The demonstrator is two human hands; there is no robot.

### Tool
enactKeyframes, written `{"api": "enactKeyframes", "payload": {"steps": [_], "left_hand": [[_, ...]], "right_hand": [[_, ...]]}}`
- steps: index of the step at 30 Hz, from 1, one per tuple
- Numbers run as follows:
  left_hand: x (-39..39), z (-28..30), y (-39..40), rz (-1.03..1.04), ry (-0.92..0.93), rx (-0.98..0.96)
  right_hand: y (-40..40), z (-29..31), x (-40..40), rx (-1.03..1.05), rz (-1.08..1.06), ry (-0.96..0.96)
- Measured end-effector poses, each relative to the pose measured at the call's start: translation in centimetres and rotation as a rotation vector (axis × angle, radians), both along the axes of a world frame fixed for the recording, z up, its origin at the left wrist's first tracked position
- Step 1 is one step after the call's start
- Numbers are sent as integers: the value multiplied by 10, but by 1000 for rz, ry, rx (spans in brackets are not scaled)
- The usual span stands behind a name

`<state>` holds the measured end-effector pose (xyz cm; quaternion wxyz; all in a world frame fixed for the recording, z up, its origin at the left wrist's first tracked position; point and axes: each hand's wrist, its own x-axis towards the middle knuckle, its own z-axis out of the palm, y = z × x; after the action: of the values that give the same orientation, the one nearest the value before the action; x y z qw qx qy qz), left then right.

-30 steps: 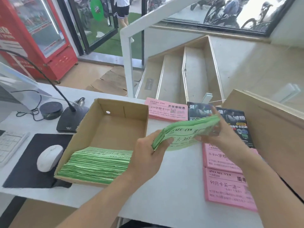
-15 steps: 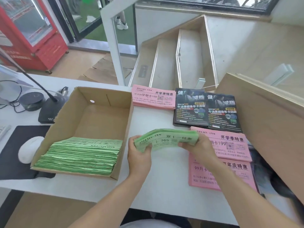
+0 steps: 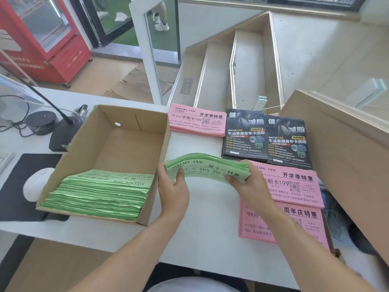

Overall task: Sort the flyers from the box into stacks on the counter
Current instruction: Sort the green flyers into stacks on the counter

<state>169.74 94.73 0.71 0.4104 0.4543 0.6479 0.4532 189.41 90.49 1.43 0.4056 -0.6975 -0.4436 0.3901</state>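
At the centre of the frame, just right of the cardboard box (image 3: 130,131), a bundle of green flyers (image 3: 207,168) arches upward between both hands above the white counter (image 3: 210,207). The risk I judge here is a spill: the bundle is bowed and gripped only at its two ends, so loose middle sheets could slide out and fan across the counter, or land on the pink stacks (image 3: 294,186) at lower right and mix the sorts. The left hand (image 3: 172,186) pinches the bundle's left end, thumb on the printed face and fingers curled beneath. The right hand (image 3: 250,186) grips the right end, fingers wrapped over the edge. More green flyers (image 3: 101,192) lie in the box at lower left; black flyers (image 3: 267,138) sit at upper right of the counter.
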Motion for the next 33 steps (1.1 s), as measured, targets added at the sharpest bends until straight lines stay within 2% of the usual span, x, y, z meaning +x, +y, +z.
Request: {"api": "enactKeyframes", "payload": {"steps": [8, 11, 14, 18, 25, 29, 33], "left_hand": [[3, -20, 9, -5, 62, -147], [7, -12, 22, -64, 176, -187], [11, -4, 31, -257, 371, -308], [15, 1, 36, -414, 515, -377], [12, 0, 42, -489, 524, -352], [6, 1, 30, -601, 591, -279], [-8, -4, 13, -645, 601, -253]], "right_hand": [[2, -2, 1, -65, -12, -23], [10, 1, 0, -86, -83, -17], [19, -3, -3, -183, -63, -173], [24, -7, -13, -167, -92, -358], [26, -13, -16, -136, -63, -682], [18, -17, -12, -80, -62, -827], [8, -17, -22, -79, 228, -981]]}}
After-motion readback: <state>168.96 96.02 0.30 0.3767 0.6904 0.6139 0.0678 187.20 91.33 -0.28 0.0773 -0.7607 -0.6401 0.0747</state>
